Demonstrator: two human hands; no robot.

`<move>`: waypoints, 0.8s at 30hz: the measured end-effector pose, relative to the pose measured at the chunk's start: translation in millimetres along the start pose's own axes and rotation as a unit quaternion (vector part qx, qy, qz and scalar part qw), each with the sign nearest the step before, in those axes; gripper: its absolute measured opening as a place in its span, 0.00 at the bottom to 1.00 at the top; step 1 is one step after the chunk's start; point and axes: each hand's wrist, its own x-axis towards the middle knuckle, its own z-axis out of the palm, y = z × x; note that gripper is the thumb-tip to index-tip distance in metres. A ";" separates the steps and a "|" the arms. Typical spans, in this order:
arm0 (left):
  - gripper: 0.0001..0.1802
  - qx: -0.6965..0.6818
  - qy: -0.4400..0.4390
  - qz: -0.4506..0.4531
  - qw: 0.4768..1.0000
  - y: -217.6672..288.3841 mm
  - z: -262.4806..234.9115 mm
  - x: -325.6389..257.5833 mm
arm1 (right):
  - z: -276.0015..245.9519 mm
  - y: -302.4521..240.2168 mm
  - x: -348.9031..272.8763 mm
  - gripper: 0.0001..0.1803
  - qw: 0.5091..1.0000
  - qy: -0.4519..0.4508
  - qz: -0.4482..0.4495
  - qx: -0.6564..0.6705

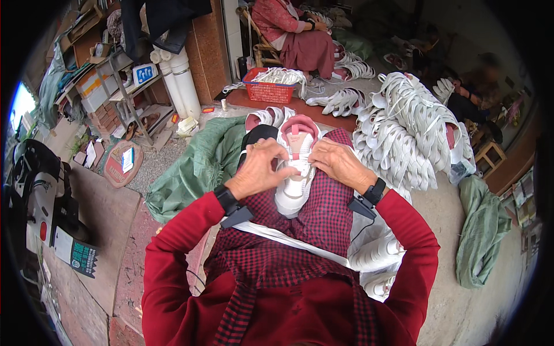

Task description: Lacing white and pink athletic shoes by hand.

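White and pink, the sneaker rests on your lap, toe toward you. Your left hand and right hand both pinch closed on its lace; keep tension even, the shoe steadied against your knees.

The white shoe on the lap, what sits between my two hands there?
Head view: between left hand and right hand lies the white shoe itself, its laced front and pink tongue; both hands touch it.

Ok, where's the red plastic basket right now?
In the head view, the red basket sits on the ground up ahead, slightly left of centre, just in front of the seated person in pink and beyond the white sneaker in the wearer's lap.
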 end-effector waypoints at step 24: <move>0.35 0.046 -0.048 -0.081 0.994 8.9 13.1 6.0 | -6.9 -2.4 2.9 0.10 0.992 -0.086 -0.055 -0.068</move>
